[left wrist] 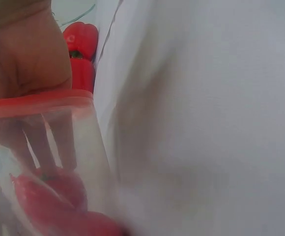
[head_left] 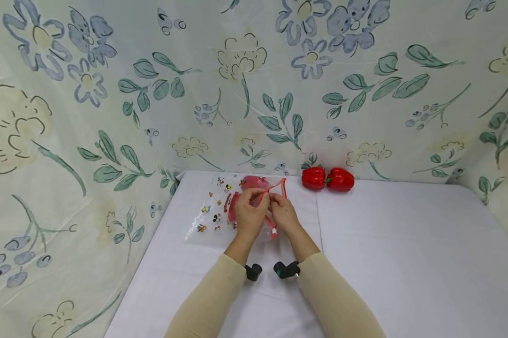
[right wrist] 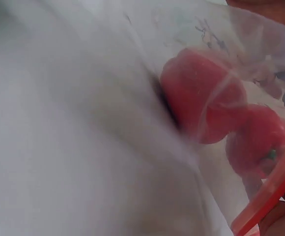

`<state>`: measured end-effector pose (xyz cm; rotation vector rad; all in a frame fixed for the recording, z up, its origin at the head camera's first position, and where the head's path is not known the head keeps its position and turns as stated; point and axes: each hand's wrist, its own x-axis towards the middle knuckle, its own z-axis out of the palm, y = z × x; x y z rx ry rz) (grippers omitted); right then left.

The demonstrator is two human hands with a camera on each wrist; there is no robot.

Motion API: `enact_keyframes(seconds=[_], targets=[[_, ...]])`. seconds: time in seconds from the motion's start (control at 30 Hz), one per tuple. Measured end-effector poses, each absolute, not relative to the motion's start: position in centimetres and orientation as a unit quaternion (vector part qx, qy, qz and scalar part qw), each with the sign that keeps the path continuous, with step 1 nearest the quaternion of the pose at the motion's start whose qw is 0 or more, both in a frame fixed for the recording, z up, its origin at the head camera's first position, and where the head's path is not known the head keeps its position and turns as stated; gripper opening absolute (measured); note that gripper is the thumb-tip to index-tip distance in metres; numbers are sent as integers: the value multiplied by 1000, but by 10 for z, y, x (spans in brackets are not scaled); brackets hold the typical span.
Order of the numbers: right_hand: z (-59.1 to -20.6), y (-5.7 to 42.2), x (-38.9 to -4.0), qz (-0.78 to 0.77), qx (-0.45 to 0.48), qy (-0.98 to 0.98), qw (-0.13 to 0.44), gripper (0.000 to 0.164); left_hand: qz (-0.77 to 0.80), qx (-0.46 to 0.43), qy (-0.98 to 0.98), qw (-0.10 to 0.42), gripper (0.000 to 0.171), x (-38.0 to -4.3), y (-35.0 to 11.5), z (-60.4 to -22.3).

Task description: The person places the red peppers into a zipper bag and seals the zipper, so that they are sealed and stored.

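A clear zip bag [head_left: 211,220] with a red zip strip and small cartoon prints lies at the left of the table. Two red bell peppers [right wrist: 204,96] are inside it, seen through the plastic. My left hand [head_left: 252,211] pinches the red zip strip [head_left: 269,220] near its middle. Just to its right, my right hand [head_left: 283,213] grips the same strip, with its fingertips partly hidden. The left wrist view shows fingers behind the clear plastic, above a bell pepper [left wrist: 54,196] in the bag.
Two more red bell peppers [head_left: 340,180] sit side by side at the table's back edge, right of the bag. The table has a white cloth [head_left: 389,253]. A flowered curtain [head_left: 237,84] hangs behind and at the sides.
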<state>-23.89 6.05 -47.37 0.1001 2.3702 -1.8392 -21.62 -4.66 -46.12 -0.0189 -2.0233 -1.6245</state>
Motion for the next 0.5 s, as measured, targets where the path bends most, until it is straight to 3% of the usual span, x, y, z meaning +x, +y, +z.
enact_keyframes(seconds=[0.5], targets=[[-477, 103, -229, -589, 45, 806, 37, 34, -620, -5, -738, 265, 10, -220, -47, -462]])
